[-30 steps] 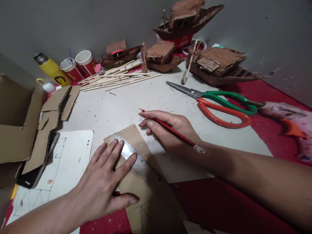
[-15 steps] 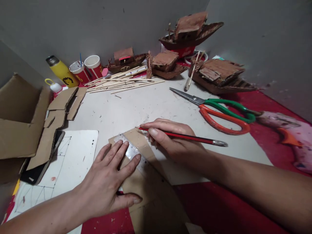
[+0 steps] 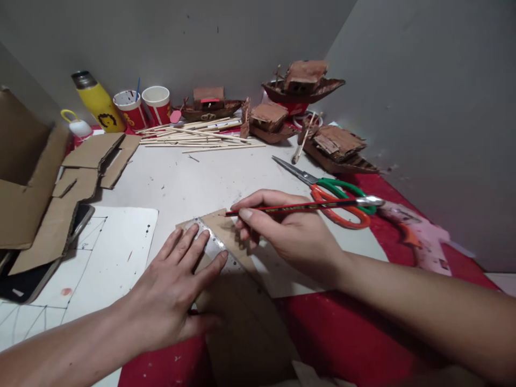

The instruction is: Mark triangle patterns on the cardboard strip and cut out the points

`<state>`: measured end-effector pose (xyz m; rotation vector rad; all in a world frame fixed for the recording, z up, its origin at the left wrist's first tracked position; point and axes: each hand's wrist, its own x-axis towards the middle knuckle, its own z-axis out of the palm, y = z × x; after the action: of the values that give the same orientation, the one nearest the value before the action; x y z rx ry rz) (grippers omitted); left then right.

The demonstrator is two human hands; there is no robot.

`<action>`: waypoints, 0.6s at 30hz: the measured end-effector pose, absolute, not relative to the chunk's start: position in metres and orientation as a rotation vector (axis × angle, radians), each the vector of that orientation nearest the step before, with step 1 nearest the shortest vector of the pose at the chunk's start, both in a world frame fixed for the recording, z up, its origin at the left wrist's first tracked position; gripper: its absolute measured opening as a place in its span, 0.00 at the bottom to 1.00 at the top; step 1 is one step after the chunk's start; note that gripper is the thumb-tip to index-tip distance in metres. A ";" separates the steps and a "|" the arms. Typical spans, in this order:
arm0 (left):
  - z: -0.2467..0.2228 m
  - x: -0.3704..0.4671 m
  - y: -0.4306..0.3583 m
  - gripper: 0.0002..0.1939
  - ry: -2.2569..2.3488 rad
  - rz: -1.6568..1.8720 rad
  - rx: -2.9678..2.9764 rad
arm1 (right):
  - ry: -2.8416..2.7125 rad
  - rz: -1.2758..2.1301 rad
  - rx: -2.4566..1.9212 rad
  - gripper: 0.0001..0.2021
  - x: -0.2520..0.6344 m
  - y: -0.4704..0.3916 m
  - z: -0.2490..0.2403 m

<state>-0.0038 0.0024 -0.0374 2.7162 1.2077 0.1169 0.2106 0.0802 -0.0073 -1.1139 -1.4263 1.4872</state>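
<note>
My left hand (image 3: 177,282) lies with its fingers spread, pressing a clear ruler (image 3: 214,244) onto a piece of brown cardboard (image 3: 245,312). The ruler runs diagonally across the cardboard. In my right hand (image 3: 286,231) is a red and black pencil (image 3: 290,207), pinched near its tip. Its point is over the cardboard's upper end, just right of the ruler's top; whether it touches cannot be made out. The pencil's silver end passes above the scissors' handles.
Scissors (image 3: 298,171) with green and orange handles lie behind my right hand. Boat models (image 3: 308,78), thin sticks (image 3: 201,137), cups (image 3: 156,102) and a yellow bottle (image 3: 100,105) stand behind. Cardboard scraps (image 3: 80,180), a phone (image 3: 40,279) and a drawing (image 3: 116,247) are at left.
The view has shifted. The pencil in my right hand has tilted, its rear end now higher, and its tip has moved slightly left toward the ruler. My left hand still presses the ruler.
</note>
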 end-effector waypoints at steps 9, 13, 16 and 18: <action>-0.043 -0.004 0.002 0.50 1.220 0.165 2.623 | -1.453 1.575 -1.125 0.07 0.185 0.097 -0.048; -0.046 -0.006 0.001 0.49 1.199 0.235 2.614 | -1.571 1.494 -1.075 0.06 0.184 0.097 -0.051; -0.047 -0.006 0.001 0.49 1.199 0.249 2.618 | -1.662 1.402 -1.043 0.06 0.185 0.097 -0.052; -0.048 -0.006 0.002 0.49 1.204 0.254 2.616 | -1.691 1.367 -1.043 0.06 0.185 0.098 -0.053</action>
<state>-0.0061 0.0021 -0.0478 2.6160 1.2037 0.2540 0.1846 0.0975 -0.0533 -1.0433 -1.6915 1.3674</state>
